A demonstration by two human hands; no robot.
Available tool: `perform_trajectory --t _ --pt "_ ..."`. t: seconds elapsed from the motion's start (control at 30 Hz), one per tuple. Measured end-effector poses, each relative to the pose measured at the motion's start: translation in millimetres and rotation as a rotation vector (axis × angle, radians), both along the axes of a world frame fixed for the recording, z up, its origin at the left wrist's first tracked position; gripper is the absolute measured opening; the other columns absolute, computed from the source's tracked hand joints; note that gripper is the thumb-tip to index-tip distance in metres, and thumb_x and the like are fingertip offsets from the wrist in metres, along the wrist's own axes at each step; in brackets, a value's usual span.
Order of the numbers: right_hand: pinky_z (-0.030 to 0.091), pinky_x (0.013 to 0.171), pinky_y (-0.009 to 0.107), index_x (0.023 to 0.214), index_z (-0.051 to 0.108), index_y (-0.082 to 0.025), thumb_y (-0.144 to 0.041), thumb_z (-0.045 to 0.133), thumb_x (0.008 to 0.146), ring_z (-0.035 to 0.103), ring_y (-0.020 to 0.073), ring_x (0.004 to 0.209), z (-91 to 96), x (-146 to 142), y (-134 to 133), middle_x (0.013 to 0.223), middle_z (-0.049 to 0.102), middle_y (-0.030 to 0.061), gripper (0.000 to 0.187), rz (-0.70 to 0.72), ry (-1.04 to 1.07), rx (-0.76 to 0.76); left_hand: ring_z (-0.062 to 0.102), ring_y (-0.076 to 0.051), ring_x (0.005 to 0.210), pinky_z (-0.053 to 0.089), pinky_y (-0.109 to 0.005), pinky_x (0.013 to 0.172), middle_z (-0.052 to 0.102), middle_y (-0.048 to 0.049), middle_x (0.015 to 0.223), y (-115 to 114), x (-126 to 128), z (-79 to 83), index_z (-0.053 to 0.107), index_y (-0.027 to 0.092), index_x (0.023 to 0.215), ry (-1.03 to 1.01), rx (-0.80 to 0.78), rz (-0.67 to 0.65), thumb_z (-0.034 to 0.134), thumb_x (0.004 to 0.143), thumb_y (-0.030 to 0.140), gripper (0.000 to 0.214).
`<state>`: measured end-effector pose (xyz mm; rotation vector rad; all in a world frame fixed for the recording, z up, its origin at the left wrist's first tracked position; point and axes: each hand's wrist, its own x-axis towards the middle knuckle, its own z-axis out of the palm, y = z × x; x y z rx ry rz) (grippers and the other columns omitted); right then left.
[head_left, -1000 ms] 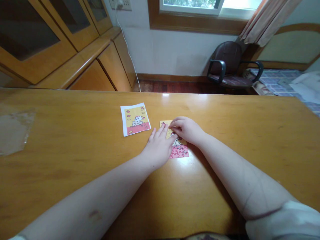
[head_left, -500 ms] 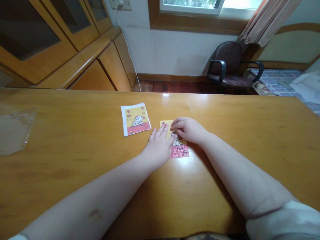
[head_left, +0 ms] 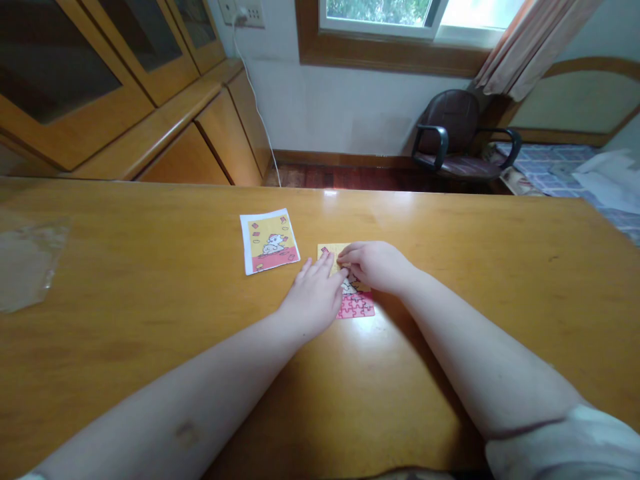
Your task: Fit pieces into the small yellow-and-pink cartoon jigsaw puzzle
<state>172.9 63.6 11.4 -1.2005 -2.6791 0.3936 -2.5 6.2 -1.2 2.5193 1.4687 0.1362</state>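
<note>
A small jigsaw puzzle (head_left: 356, 305), yellow above and pink below with a white cartoon animal, lies on the wooden table. My left hand (head_left: 315, 293) rests flat over its left side with the fingers stretched out. Over the upper right part, my right hand (head_left: 373, 263) bends its fingers down onto the pieces. Its fingertips are pressed together, and whether a piece is between them is hidden. To the left of the puzzle lies a picture card (head_left: 271, 241) with a white border and the same kind of drawing.
A clear plastic bag (head_left: 33, 263) lies at the table's left side. Behind the far edge of the table (head_left: 150, 280) stand wooden cabinets (head_left: 210, 133) on the left and a dark armchair (head_left: 450, 133) on the right. A white cable (head_left: 257, 107) hangs down the wall.
My right hand has shifted slightly over the upper right of the puzzle and covers more of the drawing. My left hand stays on the left side. The view has tilted slightly.
</note>
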Motion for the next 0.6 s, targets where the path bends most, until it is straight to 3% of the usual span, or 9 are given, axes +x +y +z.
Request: perform_trajectory --t 0.1,0.3,0.6 --pt "0.048 0.083 0.027 0.097 0.075 -0.022 -0.015 0.050 0.085 0.066 0.0189 0.093 -3.9 6 5 0.107 0.071 0.0052 0.029 -0.023 0.052 0.060 0.034 -0.027 0.140 0.025 -0.047 0.116 0.040 -0.0163 0.149 0 0 1.8 0.048 0.016 0.137 -0.010 0.008 0.017 0.043 0.093 0.026 0.046" --pt "0.047 0.080 0.030 0.094 0.075 -0.016 -0.015 0.051 0.084 0.064 0.0205 0.086 -8.3 14 12 0.097 0.070 0.0090 0.026 -0.235 0.081 0.140 0.037 -0.029 0.137 0.029 -0.047 0.113 0.042 -0.0147 0.148 -3 1 5.0 0.051 0.017 0.135 0.006 0.017 0.051 0.047 0.091 0.031 0.047" --pt "0.049 0.081 0.030 0.094 0.074 -0.017 -0.022 0.056 0.086 0.064 0.0188 0.086 -12.2 20 18 0.096 0.069 0.0086 0.021 -0.203 0.186 0.053 0.030 -0.030 0.140 0.019 -0.054 0.115 0.038 -0.0147 0.151 -5 1 5.7 0.044 0.021 0.140 0.024 -0.006 0.031 0.043 0.093 0.047 0.054"
